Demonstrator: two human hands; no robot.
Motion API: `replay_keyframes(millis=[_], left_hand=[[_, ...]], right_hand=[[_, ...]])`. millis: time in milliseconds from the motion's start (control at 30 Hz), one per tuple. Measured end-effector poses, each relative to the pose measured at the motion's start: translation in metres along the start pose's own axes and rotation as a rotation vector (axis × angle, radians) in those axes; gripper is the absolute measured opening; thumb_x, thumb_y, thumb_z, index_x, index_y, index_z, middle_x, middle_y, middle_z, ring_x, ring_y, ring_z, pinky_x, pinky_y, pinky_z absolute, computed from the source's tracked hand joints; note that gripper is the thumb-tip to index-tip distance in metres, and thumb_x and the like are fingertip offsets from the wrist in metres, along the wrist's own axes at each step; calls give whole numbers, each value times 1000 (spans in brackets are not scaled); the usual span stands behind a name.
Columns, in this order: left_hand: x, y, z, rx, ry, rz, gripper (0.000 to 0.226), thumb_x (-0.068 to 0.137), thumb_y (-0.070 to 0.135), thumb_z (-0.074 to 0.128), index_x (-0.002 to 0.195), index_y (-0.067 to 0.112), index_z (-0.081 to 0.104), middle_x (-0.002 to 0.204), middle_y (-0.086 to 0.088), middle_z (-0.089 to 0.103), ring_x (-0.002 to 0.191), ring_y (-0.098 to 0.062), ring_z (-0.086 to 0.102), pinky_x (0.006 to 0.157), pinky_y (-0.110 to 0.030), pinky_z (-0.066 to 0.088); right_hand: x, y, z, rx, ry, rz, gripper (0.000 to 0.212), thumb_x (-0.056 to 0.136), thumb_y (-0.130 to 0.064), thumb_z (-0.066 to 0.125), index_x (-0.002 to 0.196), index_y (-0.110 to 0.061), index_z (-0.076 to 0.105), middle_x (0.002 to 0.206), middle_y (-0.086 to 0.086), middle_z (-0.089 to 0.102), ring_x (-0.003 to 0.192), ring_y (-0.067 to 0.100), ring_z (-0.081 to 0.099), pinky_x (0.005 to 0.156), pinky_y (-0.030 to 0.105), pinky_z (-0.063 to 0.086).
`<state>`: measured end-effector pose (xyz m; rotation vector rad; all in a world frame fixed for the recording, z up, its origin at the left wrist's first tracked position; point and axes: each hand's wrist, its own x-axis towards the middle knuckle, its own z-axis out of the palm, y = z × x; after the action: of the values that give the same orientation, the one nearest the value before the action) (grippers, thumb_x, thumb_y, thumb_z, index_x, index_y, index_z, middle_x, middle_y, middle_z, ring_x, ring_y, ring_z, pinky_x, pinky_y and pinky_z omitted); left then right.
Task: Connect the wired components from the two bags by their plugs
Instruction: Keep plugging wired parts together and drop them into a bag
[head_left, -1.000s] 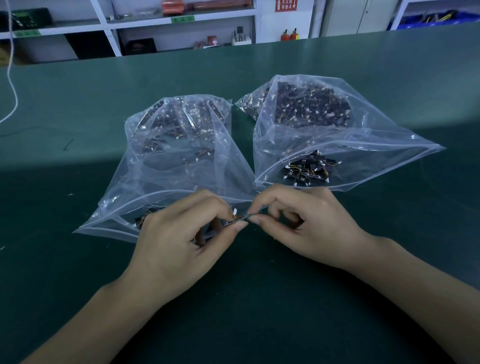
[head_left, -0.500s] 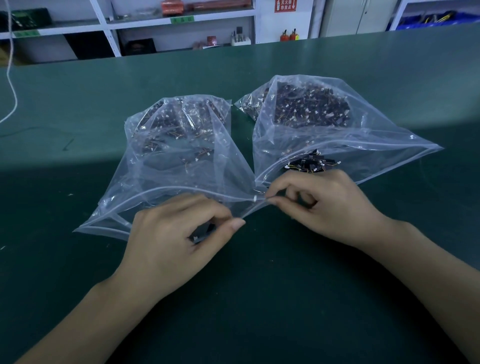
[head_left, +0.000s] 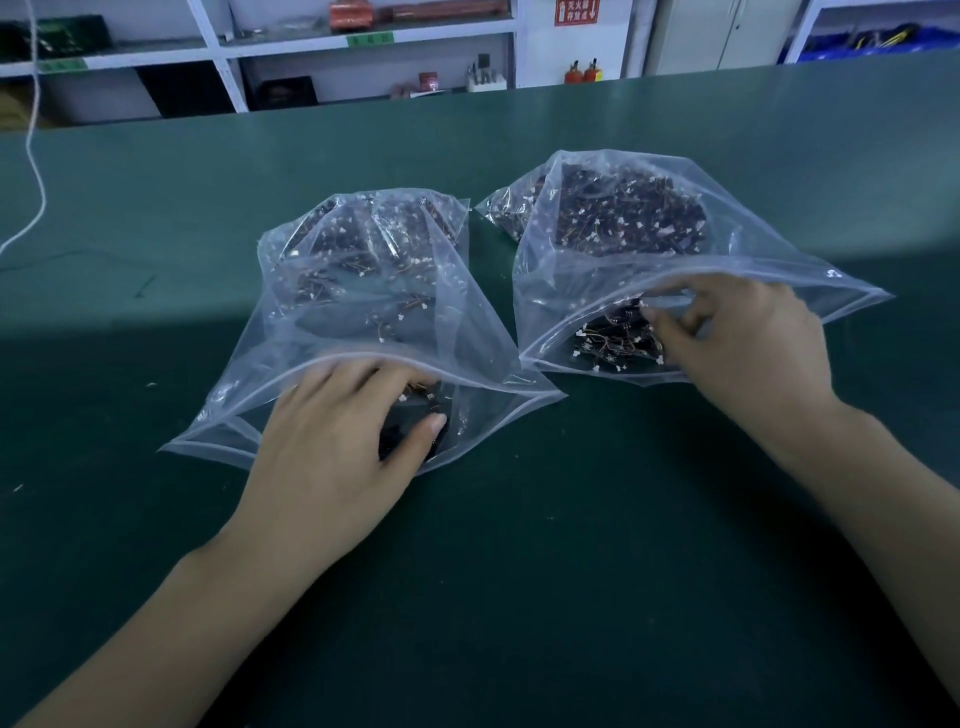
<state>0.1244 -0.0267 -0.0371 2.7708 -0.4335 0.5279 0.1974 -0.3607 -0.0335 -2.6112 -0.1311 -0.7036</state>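
clear plastic makes up both bags, which lie side by side mid-worktop with their open mouths turned toward the near edge, so each hand can reach in without lifting anything. the left bag (head_left: 358, 291) and the right bag (head_left: 623, 244) each hold a heap of small dark wired components (head_left: 631, 218) with white plugs. the left hand (head_left: 332, 441) reaches palm down into its bag's mouth, fingers under the film, so what it holds cannot be told. the right hand (head_left: 737, 343) reaches in with curled fingers pinching at a component (head_left: 615, 340) near the mouth.
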Motion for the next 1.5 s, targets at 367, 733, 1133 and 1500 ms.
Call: replay_keyframes(millis=[367, 733, 1133, 1500], left_hand=[[1, 6, -6, -7, -61, -52, 18, 92, 50, 69, 101, 37, 78, 101, 20, 73, 106, -16, 68, 97, -41, 50], [1, 8, -4, -29, 60, -4, 12, 87, 40, 78, 92, 30, 75, 90, 15, 74, 92, -18, 69, 81, -36, 53], [-2, 14, 2, -364, 315, 234, 21, 98, 20, 78, 118, 15, 81, 97, 8, 74, 84, -9, 69, 77, -22, 54], [-4, 28, 2, -524, 304, 287, 11, 97, 23, 78, 93, 13, 76, 94, 14, 68, 83, -6, 67, 78, -12, 48]], right_hand=[[-11, -17, 7, 49, -6, -10, 14, 98, -29, 69, 89, -39, 66, 53, -12, 58, 54, 2, 49, 59, 18, 26], [-18, -30, 6, 118, 47, -121, 14, 98, -25, 70, 105, -34, 78, 55, -7, 58, 57, 19, 57, 62, 33, 50], [-31, -48, 4, 324, 70, -345, 14, 97, -13, 70, 104, -20, 81, 55, -27, 37, 49, 0, 41, 56, 27, 43], [-44, -65, 3, 483, -132, -615, 29, 96, -38, 75, 117, -18, 79, 66, -21, 45, 52, -13, 34, 61, 7, 32]])
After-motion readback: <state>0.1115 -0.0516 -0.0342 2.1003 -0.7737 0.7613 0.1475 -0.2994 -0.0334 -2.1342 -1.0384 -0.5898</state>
